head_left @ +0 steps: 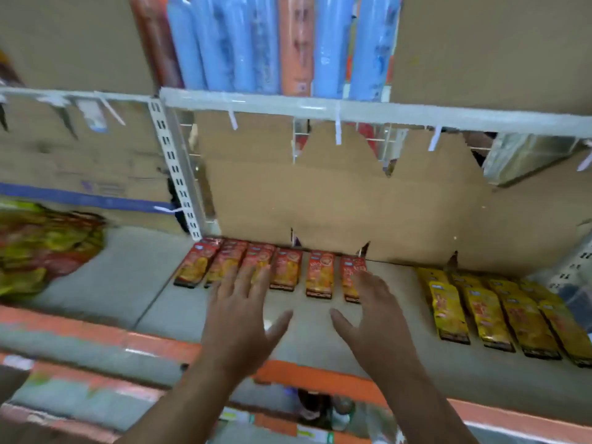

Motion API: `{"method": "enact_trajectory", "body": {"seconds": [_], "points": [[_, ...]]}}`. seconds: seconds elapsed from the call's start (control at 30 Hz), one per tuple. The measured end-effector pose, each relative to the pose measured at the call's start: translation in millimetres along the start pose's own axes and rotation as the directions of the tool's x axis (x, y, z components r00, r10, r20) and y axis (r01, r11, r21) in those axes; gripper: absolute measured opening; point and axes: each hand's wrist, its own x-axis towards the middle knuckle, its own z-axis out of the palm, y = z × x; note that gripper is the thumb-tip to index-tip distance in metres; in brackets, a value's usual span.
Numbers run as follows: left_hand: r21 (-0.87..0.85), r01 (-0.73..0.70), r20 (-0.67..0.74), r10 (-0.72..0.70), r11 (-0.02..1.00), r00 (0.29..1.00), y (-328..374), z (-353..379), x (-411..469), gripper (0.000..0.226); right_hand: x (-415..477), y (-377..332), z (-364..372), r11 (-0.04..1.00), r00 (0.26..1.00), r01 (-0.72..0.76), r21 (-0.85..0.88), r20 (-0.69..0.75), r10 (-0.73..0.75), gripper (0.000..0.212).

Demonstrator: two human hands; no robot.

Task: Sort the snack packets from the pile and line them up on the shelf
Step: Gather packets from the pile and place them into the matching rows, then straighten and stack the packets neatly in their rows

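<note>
- The shelf [153, 302] runs under both hands, with bare board just short of the fingertips and an orange front lip below the wrists. Any packet dragged back towards the palms could slide over that lip and drop.
- A cardboard sheet [336, 213] stands just beyond the fingertips, behind the row. Pushing packets hard against it could buckle them or tip the sheet.
- The pile [45, 248] of mixed packets lies well to the left of the left hand's fingers, blurred. A hasty reach could bring back the wrong colour.
- The yellow packets [490, 312] lie in their own row well to the right of the right hand's fingers. A wide sweep that way could mix the two sorts.
- The red packets [288, 270] lie side by side at the fingertips. The gaps look uneven towards the right end, so a flat push may skew or overlap them.
- The left hand [238, 315] and right hand [378, 318] are both released, fingers [243, 280] spread straight and grasping nothing. Whether they touch the packets or hover cannot be told.
</note>
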Motion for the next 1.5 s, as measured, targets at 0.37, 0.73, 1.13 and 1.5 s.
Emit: {"method": "enact_trajectory", "body": {"seconds": [0.37, 0.73, 1.13, 1.5], "points": [[0.021, 0.36, -0.116, -0.355, 0.933, 0.927, -247, -94, -107, 0.084, -2, -267, 101, 0.947, 0.963, 0.202, 0.251, 0.127, -0.239, 0.075], [0.117, 0.535, -0.031, -0.536, 0.836, 0.844, -369, -110, -118, 0.099, 32, -364, 197, 0.915, 0.895, 0.325, 0.238, 0.235, -0.379, 0.078], [0.188, 0.575, 0.14, -0.601, 0.796, 0.787, -513, -62, -29, 0.084, 145, -444, 363, 0.886, 0.824, 0.359, 0.294, 0.348, -0.448, 0.072], [0.168, 0.429, 0.349, -0.461, 0.887, 0.816, -582, -27, 34, 0.062, 191, -481, 429, 0.907, 0.802, 0.398, 0.14, 0.427, -0.418, 0.047]]}}
